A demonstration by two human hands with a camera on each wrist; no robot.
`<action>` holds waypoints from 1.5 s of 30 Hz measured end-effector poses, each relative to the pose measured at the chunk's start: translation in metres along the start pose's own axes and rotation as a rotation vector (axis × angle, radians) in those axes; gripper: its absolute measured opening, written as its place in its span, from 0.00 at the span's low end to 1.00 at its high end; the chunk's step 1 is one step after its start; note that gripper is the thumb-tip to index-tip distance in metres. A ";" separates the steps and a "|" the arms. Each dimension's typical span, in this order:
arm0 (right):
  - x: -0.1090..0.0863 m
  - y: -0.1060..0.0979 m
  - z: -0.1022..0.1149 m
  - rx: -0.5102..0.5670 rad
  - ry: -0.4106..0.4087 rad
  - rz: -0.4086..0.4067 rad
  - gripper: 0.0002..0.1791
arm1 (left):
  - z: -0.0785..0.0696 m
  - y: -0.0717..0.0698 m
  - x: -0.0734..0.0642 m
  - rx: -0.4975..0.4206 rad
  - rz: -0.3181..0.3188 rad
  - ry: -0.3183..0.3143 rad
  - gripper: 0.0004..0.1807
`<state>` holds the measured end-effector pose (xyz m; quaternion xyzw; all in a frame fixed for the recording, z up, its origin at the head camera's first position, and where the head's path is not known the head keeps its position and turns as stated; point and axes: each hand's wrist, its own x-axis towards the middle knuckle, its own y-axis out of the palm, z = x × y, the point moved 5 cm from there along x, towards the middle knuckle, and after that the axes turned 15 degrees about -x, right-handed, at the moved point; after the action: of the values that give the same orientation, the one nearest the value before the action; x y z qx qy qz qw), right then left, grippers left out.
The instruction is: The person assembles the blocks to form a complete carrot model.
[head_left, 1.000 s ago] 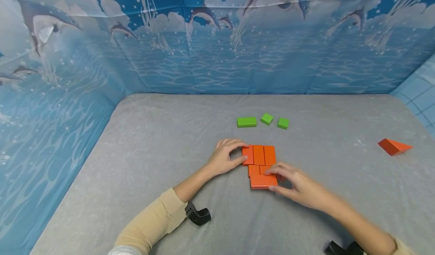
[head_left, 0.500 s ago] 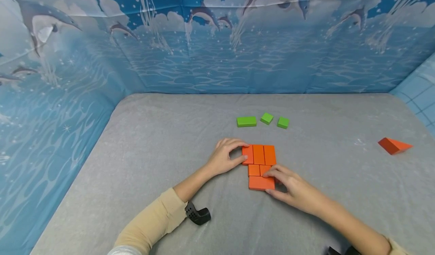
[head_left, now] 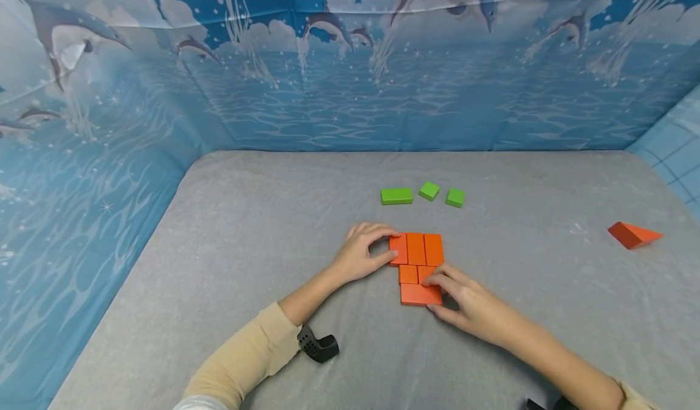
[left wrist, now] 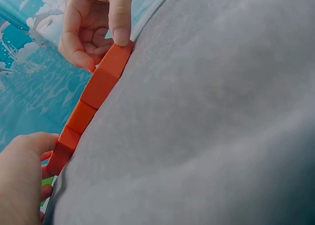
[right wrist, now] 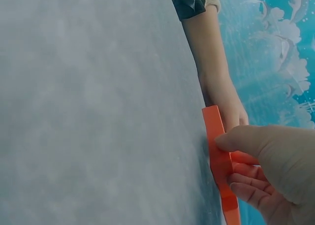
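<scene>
Several flat orange blocks lie together on the grey cloth. An upper row of 3 upright orange blocks [head_left: 416, 249] sits above two small orange squares [head_left: 408, 274], with a wide orange block [head_left: 418, 294] nearest the person. My left hand [head_left: 361, 253] grips the leftmost orange block [head_left: 400, 249], index finger at its far corner and thumb at its near left side. My right hand [head_left: 465, 300] pinches the wide block by its right part, thumb on the near edge and index finger on the far side. The right wrist view shows the thumb against the orange block [right wrist: 213, 124]; its fingers partly cover the right square.
Behind the orange blocks lie a green rectangular block [head_left: 396, 196] and two small green blocks [head_left: 429, 191]. Far right stands an orange triangular block [head_left: 633, 235]. A dolphin-print curtain [head_left: 350, 82] borders the grey cloth [head_left: 262, 215] at the back and left.
The right hand has slid the wide orange block slightly left, so it now sits under the two squares. Through the last half second both hands stay nearly still.
</scene>
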<state>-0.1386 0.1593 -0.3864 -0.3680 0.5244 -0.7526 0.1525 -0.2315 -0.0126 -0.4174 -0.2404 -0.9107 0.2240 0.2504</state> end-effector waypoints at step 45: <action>-0.140 -0.099 -0.229 -0.352 0.758 -0.164 0.22 | -0.001 0.000 -0.002 -0.005 0.003 0.005 0.17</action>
<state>-0.1910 0.4403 -0.3930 -0.1261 0.6328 -0.7433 -0.1764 -0.2297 -0.0135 -0.4172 -0.2431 -0.9102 0.2215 0.2519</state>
